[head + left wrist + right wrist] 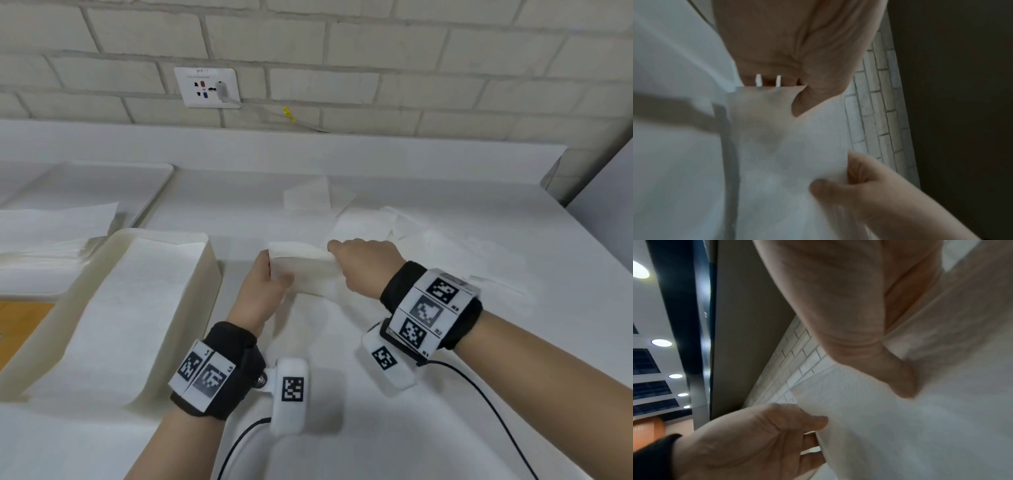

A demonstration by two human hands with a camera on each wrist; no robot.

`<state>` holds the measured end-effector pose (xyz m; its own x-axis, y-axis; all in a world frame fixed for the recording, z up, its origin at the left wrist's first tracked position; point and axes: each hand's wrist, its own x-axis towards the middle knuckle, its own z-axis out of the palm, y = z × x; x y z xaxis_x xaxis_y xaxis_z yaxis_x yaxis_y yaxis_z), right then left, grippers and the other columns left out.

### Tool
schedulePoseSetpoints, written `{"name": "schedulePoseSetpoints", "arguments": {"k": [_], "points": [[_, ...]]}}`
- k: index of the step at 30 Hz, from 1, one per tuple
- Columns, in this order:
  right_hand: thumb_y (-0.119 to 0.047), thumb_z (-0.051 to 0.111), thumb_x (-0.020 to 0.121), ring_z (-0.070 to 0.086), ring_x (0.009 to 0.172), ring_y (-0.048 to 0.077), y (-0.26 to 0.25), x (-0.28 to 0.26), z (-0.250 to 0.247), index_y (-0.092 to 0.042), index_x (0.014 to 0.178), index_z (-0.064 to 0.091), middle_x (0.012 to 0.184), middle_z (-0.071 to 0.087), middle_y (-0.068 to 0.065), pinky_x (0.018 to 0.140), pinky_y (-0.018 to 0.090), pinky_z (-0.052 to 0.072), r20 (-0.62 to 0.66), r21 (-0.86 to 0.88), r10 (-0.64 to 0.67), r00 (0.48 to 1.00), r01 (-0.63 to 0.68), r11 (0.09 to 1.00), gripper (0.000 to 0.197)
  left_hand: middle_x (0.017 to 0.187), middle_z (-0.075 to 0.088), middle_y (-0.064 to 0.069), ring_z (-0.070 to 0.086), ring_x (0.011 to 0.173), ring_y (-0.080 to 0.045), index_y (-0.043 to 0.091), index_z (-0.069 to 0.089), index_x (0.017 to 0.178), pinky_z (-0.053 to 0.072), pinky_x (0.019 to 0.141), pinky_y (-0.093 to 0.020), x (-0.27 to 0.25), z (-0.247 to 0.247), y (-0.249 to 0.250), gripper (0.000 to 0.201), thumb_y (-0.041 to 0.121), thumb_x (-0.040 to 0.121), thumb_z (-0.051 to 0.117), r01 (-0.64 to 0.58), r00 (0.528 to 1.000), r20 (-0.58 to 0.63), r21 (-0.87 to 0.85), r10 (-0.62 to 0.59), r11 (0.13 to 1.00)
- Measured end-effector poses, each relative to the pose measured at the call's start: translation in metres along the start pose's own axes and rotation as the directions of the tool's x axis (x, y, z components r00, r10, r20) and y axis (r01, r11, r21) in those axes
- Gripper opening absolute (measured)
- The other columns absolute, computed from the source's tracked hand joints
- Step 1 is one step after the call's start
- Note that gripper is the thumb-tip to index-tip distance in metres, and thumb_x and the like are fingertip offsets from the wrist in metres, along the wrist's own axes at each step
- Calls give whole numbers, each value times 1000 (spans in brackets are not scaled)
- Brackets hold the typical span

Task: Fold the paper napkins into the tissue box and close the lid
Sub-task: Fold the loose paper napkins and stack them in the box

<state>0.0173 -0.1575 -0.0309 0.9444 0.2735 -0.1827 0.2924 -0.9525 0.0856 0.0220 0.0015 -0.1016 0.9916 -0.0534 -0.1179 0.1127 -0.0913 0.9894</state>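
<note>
A white paper napkin [308, 274] hangs lifted above the table between my two hands. My left hand [278, 271] pinches its left edge with the thumb in front. My right hand [337, 256] grips its right edge from above. In the left wrist view my left hand [786, 95] pinches the napkin [789, 146] at the top, the fingers showing faintly through the sheet. In the right wrist view my right hand [906, 386] lays its thumb on the napkin [910, 434]. The cream tissue box [209, 270] stands open at the left, a napkin draped inside it and over its near wall.
Several loose napkins [370, 222] lie on the white table behind and right of my hands. A stack of napkins [51, 240] sits left of the box, beside a white tray [156, 178]. An orange-brown panel [20, 325] shows at the far left. A brick wall runs behind.
</note>
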Motion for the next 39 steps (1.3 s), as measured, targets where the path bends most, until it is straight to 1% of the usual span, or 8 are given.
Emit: {"name": "schedulePoseSetpoints", "arguments": {"k": [8, 13, 18, 23, 26, 30, 35, 39], "points": [[4, 38, 85, 42, 70, 23, 0, -6, -2, -8, 120, 40, 81, 40, 2, 47, 27, 16, -32, -34, 23, 999, -24, 999, 37, 111, 58, -8, 57, 97, -18, 7, 50, 116, 45, 67, -17, 2, 8, -1, 28, -5, 92, 47, 21, 1000, -21, -46, -22, 999], [5, 38, 84, 39, 63, 21, 5, -8, -13, -9, 119, 41, 74, 36, -1, 48, 27, 15, -85, -30, 24, 996, -27, 999, 38, 92, 57, 1, 52, 83, -12, 20, 54, 93, 42, 67, -16, -1, 11, 5, 28, -8, 91, 47, -43, 999, -6, -95, 43, 995], [5, 37, 84, 38, 60, 21, 3, -9, 3, -8, 120, 37, 71, 31, -2, 47, 27, 17, 12, 6, 41, 999, -41, 999, 38, 101, 58, -3, 55, 89, -13, 9, 45, 115, 45, 67, -13, -1, 16, 0, 30, -10, 92, 42, 47, 999, -7, -109, -48, 993], [-3, 39, 88, 51, 90, 25, 19, -6, -5, -15, 130, 39, 113, 55, 6, 63, 28, 35, 23, 258, 79, 997, -82, 963, 43, 119, 51, -5, 52, 102, -14, 15, 33, 123, 44, 78, -18, 2, 17, -1, 40, 2, 92, 54, 37, 995, -90, -166, -53, 985], [-7, 43, 90, 45, 123, 22, 28, -7, -8, -15, 138, 36, 137, 46, 2, 91, 27, 38, 64, 668, 89, 994, -109, 736, 49, 125, 57, -4, 58, 110, -15, 11, 35, 136, 46, 86, -24, 2, 15, 2, 62, 20, 85, 69, 87, 993, -61, -226, -103, 970], [-5, 41, 90, 56, 103, 22, 15, -4, 3, -18, 114, 42, 112, 57, 2, 85, 31, 44, 46, 914, 136, 990, -97, 395, 27, 108, 70, 0, 68, 93, -11, 11, 58, 117, 55, 74, -21, -6, 17, 13, 26, 12, 91, 57, 45, 995, 95, -188, -27, 981], [-12, 34, 98, 49, 91, 14, -12, -2, 5, -17, 111, 26, 94, 47, -7, 80, 28, 40, -91, 986, 200, 976, 61, 152, 16, 111, 46, 6, 52, 94, 16, 21, 28, 109, 42, 74, -3, -15, 20, 30, 32, -5, 92, 36, -316, 947, -45, 30, 317, 948], [-16, 38, 98, 49, 92, -1, -22, -1, 5, -19, 114, 23, 102, 47, -12, 90, 25, 41, -124, 992, 192, 973, 123, 19, 22, 135, 32, -7, 41, 125, -13, 29, 18, 114, 41, 97, -17, -20, 13, 29, 42, 14, 81, 40, -400, 913, -44, 88, 405, 912]]}}
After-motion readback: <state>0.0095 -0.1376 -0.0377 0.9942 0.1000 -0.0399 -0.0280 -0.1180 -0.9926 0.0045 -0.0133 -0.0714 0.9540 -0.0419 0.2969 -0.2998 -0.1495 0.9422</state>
